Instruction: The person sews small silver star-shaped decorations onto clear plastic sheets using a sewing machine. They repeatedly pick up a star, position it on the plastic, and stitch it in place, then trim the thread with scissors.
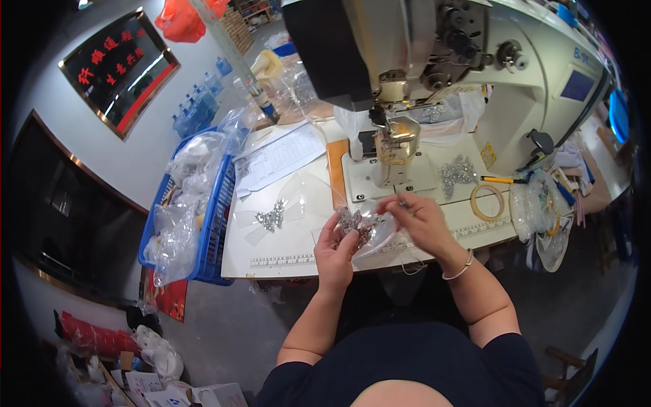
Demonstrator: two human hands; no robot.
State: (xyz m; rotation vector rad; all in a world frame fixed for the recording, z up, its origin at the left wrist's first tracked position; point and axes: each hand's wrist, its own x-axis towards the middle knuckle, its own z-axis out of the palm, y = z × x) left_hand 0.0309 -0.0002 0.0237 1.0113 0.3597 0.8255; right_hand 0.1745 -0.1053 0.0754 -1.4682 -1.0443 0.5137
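In front of the sewing machine [397, 152], at the table's near edge, my left hand [334, 251] is closed on a clear plastic piece [383, 234] bearing a silver beaded ornament [359, 227]. The thumb presses on the ornament from the near side. Just right of it, my right hand [427, 224] is closed in a pinch, with a small, thin, dark metal tool between the fingers; its exact kind is too small to tell. The fingertips are close to the plastic, below the machine's needle area. A similar silver ornament on clear plastic [271, 217] lies to the left.
More silver ornaments [458, 171] lie right of the machine's needle plate. Near them are a tape roll [487, 202] and a yellow-and-black pen [502, 180]. A blue basket [224, 203] with plastic bags stands at the left, beside a printed sheet [281, 156]. Bags hang at the right edge.
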